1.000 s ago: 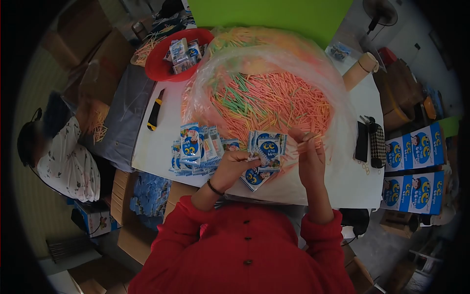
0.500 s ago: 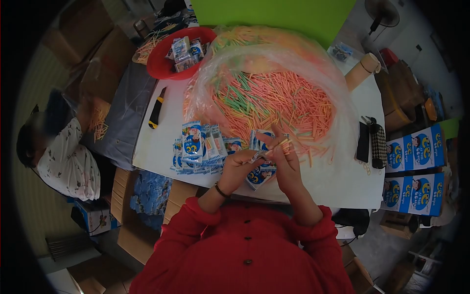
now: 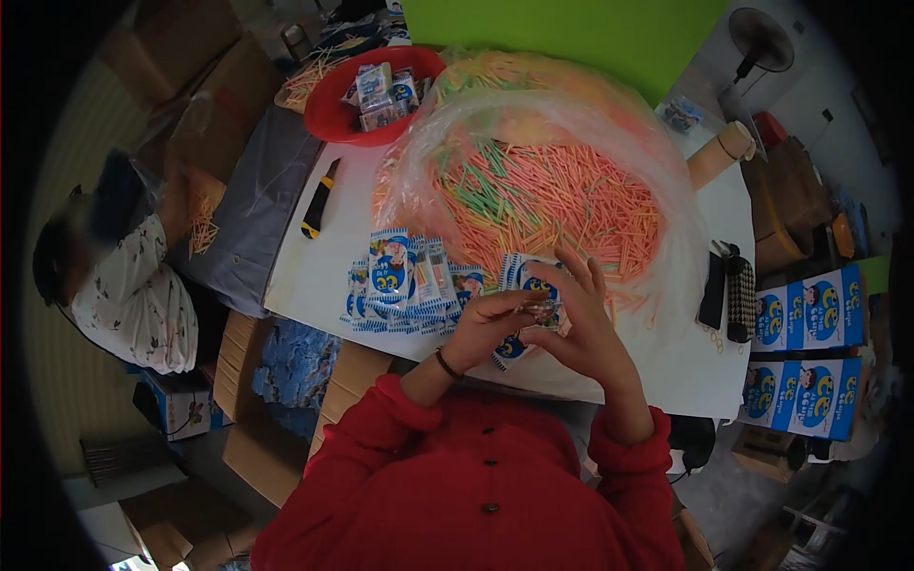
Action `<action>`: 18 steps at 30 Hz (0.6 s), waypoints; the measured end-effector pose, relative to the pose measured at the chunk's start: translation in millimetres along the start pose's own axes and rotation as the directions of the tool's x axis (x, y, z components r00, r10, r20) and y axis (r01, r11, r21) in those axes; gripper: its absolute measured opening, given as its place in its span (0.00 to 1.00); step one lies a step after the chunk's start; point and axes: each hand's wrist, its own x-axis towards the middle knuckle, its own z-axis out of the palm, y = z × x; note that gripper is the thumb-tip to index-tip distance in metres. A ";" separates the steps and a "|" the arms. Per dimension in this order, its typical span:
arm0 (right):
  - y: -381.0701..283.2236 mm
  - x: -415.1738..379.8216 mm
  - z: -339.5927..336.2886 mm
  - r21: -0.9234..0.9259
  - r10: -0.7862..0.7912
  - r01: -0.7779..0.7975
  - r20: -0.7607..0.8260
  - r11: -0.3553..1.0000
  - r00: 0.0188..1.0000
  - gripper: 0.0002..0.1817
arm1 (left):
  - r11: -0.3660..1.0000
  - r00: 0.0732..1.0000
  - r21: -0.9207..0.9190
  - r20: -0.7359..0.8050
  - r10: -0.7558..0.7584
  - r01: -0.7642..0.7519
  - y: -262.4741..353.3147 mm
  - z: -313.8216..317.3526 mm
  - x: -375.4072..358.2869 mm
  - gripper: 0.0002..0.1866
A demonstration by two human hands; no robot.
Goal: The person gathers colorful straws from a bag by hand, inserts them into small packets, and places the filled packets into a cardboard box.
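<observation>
My left hand (image 3: 486, 326) is pinched on a small clear-and-printed sachet (image 3: 541, 310), whose end points right, just over the table's front part. My right hand (image 3: 592, 328) is around that end with thumb and fingers apart, its thumb close to the sachet. Beneath and behind the hands lie blue-and-white printed sachets (image 3: 512, 348). To the left of my left hand is a pile of similar sachets (image 3: 388, 276), some showing sticks through a clear side. Beyond the hands, a large clear plastic bag (image 3: 685, 214) lies open, full of thin pink, yellow and green sticks (image 3: 562, 195).
A red bowl (image 3: 324, 119) of packed sachets and a yellow-black box cutter (image 3: 320, 200) are at the left. A co-worker (image 3: 143, 295) sits there beside more sticks. Printed boxes (image 3: 809, 309) stand right; an open carton (image 3: 243, 381) is below left.
The colored sticks that showed between my right fingers no longer show there. My right hand has spread and shifted slightly right; my left hand stays on the sachet. The view has shifted slightly.
</observation>
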 end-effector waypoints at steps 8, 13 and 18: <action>19.3 -14.6 31.7 0.230 -0.057 0.157 -0.390 0.961 0.919 0.14 | 0.993 0.989 0.028 0.091 0.113 -0.116 15.3 -10.8 -14.3 0.30; 9.7 -11.6 55.3 0.700 0.333 -0.048 -0.277 0.713 0.901 0.03 | 0.784 0.907 0.589 -0.193 0.374 -0.198 70.2 -47.4 -56.4 0.23; -6.5 33.1 101.1 0.714 0.418 -0.213 -0.122 0.667 0.900 0.04 | 0.534 0.718 0.824 -0.486 0.498 0.187 67.4 -134.8 -62.0 0.12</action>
